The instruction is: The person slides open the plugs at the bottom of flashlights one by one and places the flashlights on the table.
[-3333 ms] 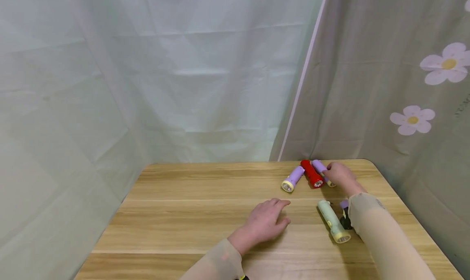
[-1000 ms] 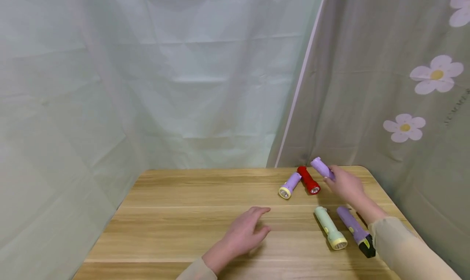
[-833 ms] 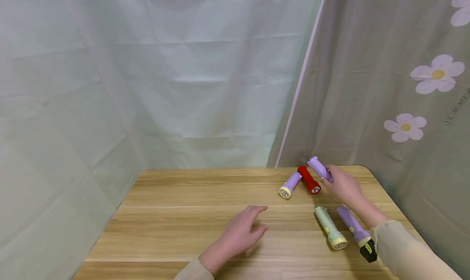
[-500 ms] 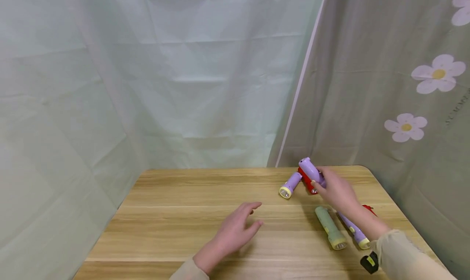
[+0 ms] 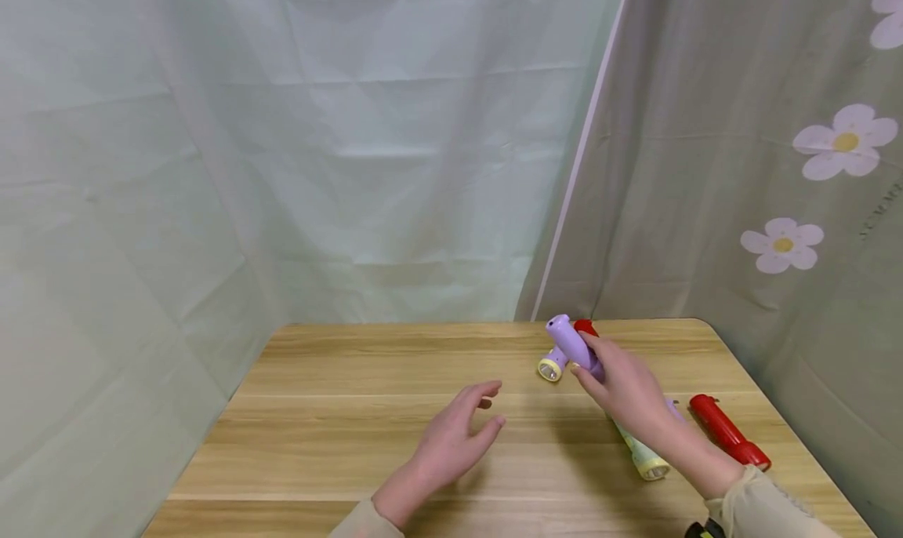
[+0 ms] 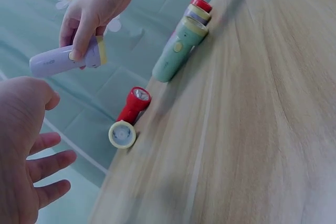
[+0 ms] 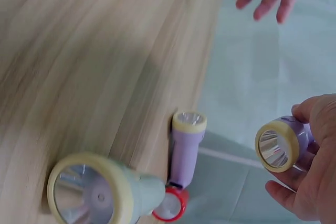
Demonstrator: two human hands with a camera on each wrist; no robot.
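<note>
One lilac torch (image 5: 567, 342) sits in the right grip (image 5: 630, 385), thumb and fingers closed round its body, raised over the bench (image 5: 339, 428) near its far edge, where a second lilac torch (image 5: 550, 368) and a red torch (image 5: 585, 327) lie just beside each other. Along the right side lie a green torch (image 5: 643, 455), a third lilac torch (image 5: 675, 409) mostly hidden by the forearm, and another red one (image 5: 727, 432), with pale curtains (image 5: 395, 146) hanging behind. Left grip (image 5: 446, 444), loosely spread and holding nothing, hovers over the bench's middle, well apart from every torch.
</note>
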